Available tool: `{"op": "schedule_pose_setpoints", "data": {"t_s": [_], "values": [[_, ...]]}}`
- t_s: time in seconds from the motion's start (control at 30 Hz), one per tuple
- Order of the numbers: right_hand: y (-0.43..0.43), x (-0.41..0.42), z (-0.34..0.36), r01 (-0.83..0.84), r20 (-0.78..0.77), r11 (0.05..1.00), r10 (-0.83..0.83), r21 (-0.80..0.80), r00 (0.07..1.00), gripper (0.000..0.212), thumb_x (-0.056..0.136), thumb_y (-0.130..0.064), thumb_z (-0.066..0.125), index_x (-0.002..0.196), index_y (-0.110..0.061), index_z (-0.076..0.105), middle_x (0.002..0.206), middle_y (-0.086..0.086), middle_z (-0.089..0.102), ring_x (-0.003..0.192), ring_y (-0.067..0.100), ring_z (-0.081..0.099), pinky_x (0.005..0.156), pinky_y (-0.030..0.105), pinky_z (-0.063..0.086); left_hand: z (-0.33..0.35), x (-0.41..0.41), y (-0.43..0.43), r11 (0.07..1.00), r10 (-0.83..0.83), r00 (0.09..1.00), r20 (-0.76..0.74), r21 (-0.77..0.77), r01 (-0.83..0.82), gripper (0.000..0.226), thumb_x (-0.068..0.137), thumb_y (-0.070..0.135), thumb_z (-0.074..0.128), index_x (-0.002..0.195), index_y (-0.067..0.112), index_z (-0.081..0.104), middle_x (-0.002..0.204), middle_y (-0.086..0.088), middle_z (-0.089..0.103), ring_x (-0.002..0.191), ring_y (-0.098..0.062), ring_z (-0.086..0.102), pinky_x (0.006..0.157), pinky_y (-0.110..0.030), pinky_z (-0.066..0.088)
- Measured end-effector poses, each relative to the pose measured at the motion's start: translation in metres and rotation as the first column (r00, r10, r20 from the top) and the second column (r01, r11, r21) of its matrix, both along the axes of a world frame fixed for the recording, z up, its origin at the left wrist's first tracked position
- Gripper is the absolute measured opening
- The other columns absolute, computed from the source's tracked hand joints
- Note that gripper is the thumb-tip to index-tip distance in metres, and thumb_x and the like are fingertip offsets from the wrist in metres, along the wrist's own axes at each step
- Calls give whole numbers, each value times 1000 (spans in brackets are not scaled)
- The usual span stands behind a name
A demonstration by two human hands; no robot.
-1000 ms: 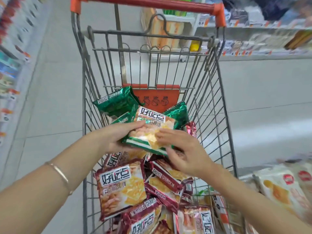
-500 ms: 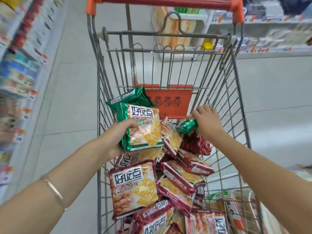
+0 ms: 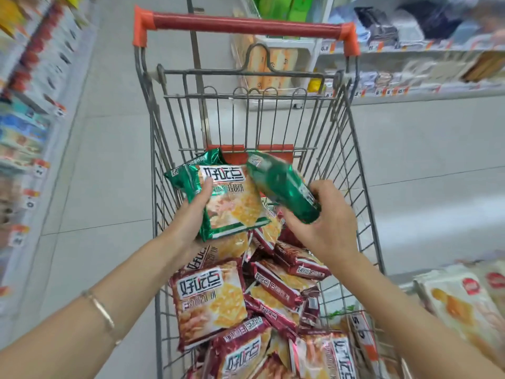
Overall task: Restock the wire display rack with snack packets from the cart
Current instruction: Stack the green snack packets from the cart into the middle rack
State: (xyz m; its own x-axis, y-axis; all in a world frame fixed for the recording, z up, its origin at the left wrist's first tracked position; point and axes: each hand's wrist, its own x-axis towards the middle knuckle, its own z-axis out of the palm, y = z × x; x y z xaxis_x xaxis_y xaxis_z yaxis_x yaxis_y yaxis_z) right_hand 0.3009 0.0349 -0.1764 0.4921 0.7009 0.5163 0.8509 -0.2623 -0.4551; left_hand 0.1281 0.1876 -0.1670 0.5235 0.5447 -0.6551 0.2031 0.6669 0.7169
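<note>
Gathering stage — left hand [image 3: 191, 214] clasps the green packet stack [image 3: 235, 203], right hand [image 3: 325, 228] grips a loose green packet [image 3: 281, 184] above the cart [image 3: 338, 138] — next, probably stacking it for the rack.

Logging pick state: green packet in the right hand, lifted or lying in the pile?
Lifted. The right hand grips the green packet by its lower end, tilted, above the red packets in the cart.

The wire cart [image 3: 345, 170] before me stands on the pale tiled floor [image 3: 109, 165]; its red handle [image 3: 246, 25] is at the far end. Red snack packets [image 3: 209, 305] lie heaped in its basket, overlapping; some face up, others sit on edge.
</note>
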Motion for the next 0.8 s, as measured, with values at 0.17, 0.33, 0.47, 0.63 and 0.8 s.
{"op": "schedule_pose_setpoints", "data": {"t_s": [0.17,0.33,0.47,0.63,0.8], "values": [[21,-53,47,25,-275,987,-70,-161,959,34,79,-52,68,86,-27,46,79,-15,49,76,12,48,75,34,46,1,12,-32,996,83,994,65,-44,-81,83,72,72,64,144,36,41,134,-5,61,109,-28,69,87,-58,55],[14,-45,59,-122,-582,988,44,-96,812,32,100,-43,51,120,-22,65,132,-4,45,122,13,48,108,34,42,-1,10,-34,996,54,993,101,-82,-45,52,90,67,47,127,33,62,126,-8,67,102,-30,71,87,-53,56],[7,9,40,-202,-878,942,-153,-268,453,130,52,-71,86,153,-48,7,165,2,17,146,28,32,119,58,23,14,5,-35,989,-59,991,122,-130,75,60,89,70,41,120,25,66,115,-15,72,101,-37,71,94,-54,52],[-18,22,25,-291,-953,917,-216,-273,214,126,49,-62,94,149,-51,18,153,3,45,136,34,47,111,71,29,43,15,-35,923,-377,921,97,-40,382,72,76,83,40,113,25,63,114,-11,71,97,-31,69,95,-57,49],[-55,-3,63,-72,-971,991,-92,-111,221,118,57,-50,94,150,-35,24,131,-1,65,117,24,65,109,54,43,63,35,-36,834,-509,860,-34,227,503,120,39,81,79,139,24,49,131,-6,64,115,-30,64,100,-54,48]]}}
